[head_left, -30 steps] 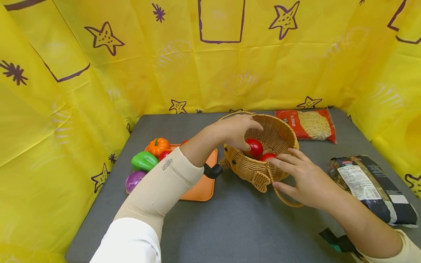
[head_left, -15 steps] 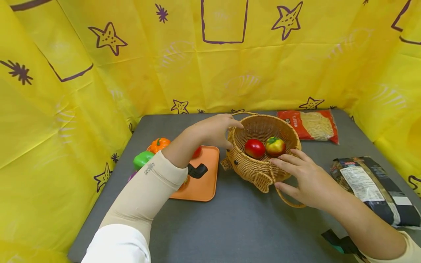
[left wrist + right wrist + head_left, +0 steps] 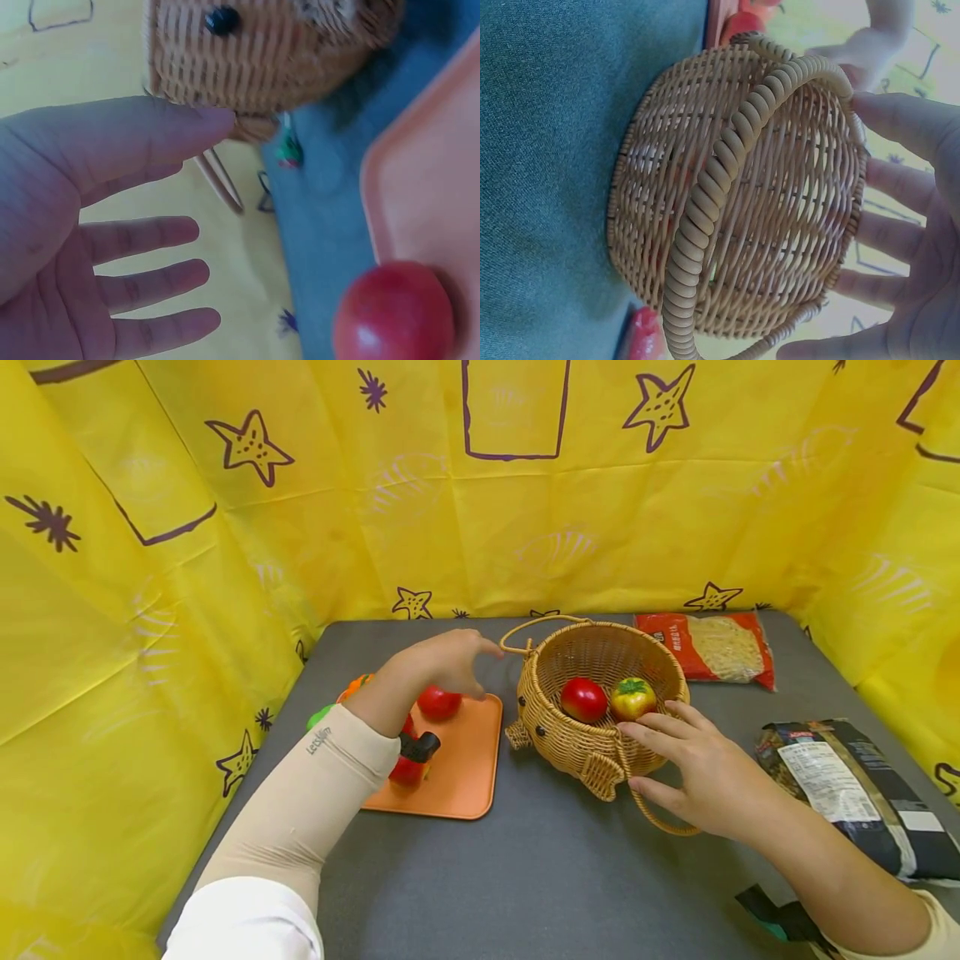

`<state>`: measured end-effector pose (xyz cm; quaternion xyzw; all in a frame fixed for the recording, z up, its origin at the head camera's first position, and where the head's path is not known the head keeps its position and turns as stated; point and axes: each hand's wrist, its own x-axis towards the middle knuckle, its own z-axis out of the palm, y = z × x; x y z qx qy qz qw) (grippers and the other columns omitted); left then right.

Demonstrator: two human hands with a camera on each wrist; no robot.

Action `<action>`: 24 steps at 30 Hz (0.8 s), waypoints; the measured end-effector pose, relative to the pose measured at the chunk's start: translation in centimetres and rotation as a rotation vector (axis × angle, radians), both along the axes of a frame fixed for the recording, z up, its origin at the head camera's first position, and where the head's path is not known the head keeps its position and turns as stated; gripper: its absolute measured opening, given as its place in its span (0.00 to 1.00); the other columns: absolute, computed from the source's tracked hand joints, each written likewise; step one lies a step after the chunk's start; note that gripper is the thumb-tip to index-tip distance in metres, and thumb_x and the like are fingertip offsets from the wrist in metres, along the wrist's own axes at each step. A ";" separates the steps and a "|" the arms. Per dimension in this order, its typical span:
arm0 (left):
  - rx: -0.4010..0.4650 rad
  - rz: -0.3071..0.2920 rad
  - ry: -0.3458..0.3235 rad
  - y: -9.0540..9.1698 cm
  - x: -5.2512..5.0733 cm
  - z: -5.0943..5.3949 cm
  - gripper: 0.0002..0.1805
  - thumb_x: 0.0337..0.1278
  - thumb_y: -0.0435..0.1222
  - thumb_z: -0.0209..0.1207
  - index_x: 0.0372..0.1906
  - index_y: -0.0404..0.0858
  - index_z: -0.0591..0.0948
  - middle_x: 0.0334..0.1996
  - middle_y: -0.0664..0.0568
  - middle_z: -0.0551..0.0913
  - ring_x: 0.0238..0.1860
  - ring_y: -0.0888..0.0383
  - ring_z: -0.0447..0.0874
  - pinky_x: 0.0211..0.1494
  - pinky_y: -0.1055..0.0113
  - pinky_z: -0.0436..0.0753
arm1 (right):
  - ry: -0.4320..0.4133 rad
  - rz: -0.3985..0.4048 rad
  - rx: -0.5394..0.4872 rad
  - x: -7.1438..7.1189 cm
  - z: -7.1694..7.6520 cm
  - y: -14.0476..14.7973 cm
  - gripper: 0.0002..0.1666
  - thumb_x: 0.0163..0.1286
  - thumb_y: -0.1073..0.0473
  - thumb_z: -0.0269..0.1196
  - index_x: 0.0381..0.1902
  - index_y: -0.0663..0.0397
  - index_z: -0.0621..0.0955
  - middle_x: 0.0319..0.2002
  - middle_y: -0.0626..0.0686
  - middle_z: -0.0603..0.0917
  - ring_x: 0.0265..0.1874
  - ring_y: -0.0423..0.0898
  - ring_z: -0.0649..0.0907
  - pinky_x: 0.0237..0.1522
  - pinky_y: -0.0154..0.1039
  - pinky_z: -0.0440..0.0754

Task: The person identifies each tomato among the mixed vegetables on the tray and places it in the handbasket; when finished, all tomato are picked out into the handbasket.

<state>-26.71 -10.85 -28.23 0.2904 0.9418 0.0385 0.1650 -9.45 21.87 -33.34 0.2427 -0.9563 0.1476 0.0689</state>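
Observation:
My left hand (image 3: 453, 662) hovers above the back part of an orange tray (image 3: 474, 768), left of the basket, with nothing in its fingers. In the left wrist view its fingers are spread, and a red round toy fruit (image 3: 395, 313) lies on the tray. A pig-shaped wicker basket (image 3: 562, 747) stands on the table, holding a shiny red toy fruit (image 3: 584, 700) and a yellow-red one with a green top (image 3: 632, 697). My right hand (image 3: 708, 772) touches the basket's near right rim with extended fingers. The basket's looped handle (image 3: 712, 180) shows in the right wrist view.
Other red toys (image 3: 407, 770), an orange pumpkin (image 3: 356, 684) and a green pepper (image 3: 317, 717) sit partly behind my left arm. A red pasta bag (image 3: 712, 647) lies behind the basket. A black package (image 3: 847, 793) lies at right. Yellow cloth (image 3: 337, 527) surrounds the table.
My left hand has moved out of the basket and leftward to above the tray, uncovering the basket's two fruits. The yellow-red fruit has turned, showing its green top. The right hand stays at the rim.

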 end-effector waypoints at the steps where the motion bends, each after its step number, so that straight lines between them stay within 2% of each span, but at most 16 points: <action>1: -0.006 0.015 -0.009 -0.2 -0.2 -0.2 0.39 0.53 0.42 0.72 0.73 0.49 0.74 0.71 0.44 0.71 0.72 0.46 0.68 0.74 0.53 0.69 | 0.001 0.000 0.000 0.0 0.0 0.0 0.40 0.61 0.47 0.76 0.70 0.40 0.77 0.66 0.58 0.79 0.69 0.74 0.66 0.55 0.77 0.72; 10: -0.035 0.132 -0.086 -2.5 -1.6 -2.4 0.40 0.51 0.38 0.71 0.73 0.50 0.74 0.73 0.44 0.70 0.73 0.45 0.66 0.74 0.50 0.69 | 0.009 0.001 -0.007 0.0 0.0 0.0 0.39 0.60 0.47 0.76 0.70 0.40 0.78 0.65 0.58 0.79 0.69 0.73 0.67 0.56 0.77 0.73; 24: -0.057 0.192 -0.138 -4.4 -2.6 -4.8 0.36 0.50 0.35 0.68 0.70 0.47 0.77 0.68 0.43 0.76 0.64 0.46 0.72 0.69 0.52 0.74 | 0.021 0.003 -0.014 0.0 0.0 0.0 0.38 0.60 0.48 0.76 0.69 0.42 0.79 0.65 0.57 0.80 0.69 0.72 0.67 0.57 0.75 0.73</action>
